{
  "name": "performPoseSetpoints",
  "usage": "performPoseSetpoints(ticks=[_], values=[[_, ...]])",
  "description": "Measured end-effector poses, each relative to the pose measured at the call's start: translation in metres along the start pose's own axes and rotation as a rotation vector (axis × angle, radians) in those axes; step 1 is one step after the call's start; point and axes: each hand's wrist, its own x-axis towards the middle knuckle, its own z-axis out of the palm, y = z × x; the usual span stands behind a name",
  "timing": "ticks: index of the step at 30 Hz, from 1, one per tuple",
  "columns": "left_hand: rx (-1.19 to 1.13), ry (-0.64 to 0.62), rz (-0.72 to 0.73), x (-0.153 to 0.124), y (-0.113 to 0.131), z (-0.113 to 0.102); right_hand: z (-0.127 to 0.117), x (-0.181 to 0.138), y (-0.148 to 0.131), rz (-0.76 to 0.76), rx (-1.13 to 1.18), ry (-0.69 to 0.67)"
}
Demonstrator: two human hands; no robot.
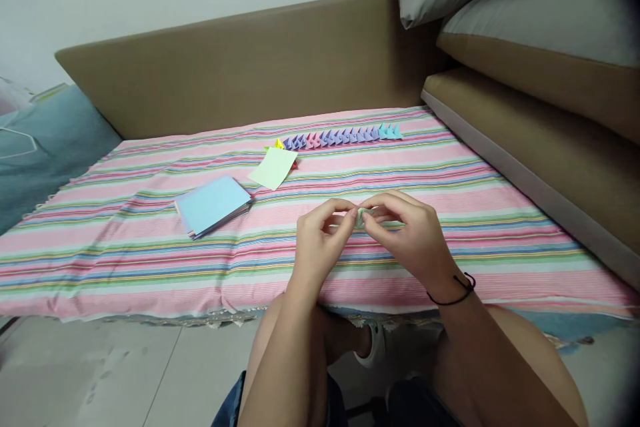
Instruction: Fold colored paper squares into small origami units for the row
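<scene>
Between my fingertips is a small folded piece of pale green paper (361, 217), mostly covered by the fingers. My left hand (325, 230) pinches it from one side, thumb against fingers. From the other side my right hand (403, 230) grips it the same way; a thin black cord circles that wrist. Beyond the hands, a row of folded paper pieces (345, 137) in purple, pink and turquoise lies on the striped cloth. A flat light green sheet (273, 168) rests at its left end, partly over yellow and red folded pieces.
A stack of paper sheets (213, 205), light blue on top, lies to the left on the striped cloth (150, 273). Behind stands a brown backrest (250, 67). Grey and brown cushions (545, 20) are piled at the right. The cloth's front edge hangs just above my knees.
</scene>
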Motion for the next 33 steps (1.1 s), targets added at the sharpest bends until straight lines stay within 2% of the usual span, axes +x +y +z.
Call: performPoseSetpoints(ticks=[5,10,14,24,29,33], values=[[0.055,0.028,0.055,0.0,0.002,0.001,0.001,0.0,0.0,-0.051,-0.066,-0.004],[0.107,0.029,0.078,0.0,0.0,0.002,0.001,0.0,0.001,-0.032,-0.059,-0.008],[0.117,0.07,0.082,0.0,0.0,0.004,0.003,-0.001,0.0,0.028,-0.016,0.008],[-0.052,0.153,0.011,-0.002,0.004,0.005,0.005,-0.002,-0.006,0.278,0.253,0.072],[-0.102,0.092,0.054,0.0,0.002,-0.001,0.0,0.001,-0.003,0.328,0.399,0.088],[-0.11,-0.048,0.103,0.002,-0.001,-0.008,-0.003,0.003,-0.001,0.326,0.494,0.107]])
